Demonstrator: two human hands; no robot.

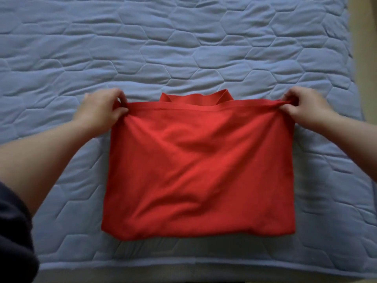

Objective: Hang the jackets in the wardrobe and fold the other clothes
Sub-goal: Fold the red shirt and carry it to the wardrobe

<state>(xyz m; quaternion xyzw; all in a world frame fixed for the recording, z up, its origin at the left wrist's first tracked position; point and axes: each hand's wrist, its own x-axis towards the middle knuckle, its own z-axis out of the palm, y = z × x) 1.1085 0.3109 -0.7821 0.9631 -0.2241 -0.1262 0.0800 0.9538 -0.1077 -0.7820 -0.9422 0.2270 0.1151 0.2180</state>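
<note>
A red shirt [200, 164] lies on the blue quilted bed, folded over into a wide rectangle, with its collar showing past the far edge. My left hand [104, 109] pinches the far left corner of the folded layer. At the far right corner my right hand [304, 108] pinches the same hem. The hem is stretched straight between the two hands. Its lower fold rests near the bed's front edge.
The blue quilted bed cover [183, 48] fills the view beyond the shirt. The bed's front edge [183, 264] runs along the bottom. A strip of tan floor [365, 58] shows past the bed's right side. My dark sleeve [14, 231] is at the lower left.
</note>
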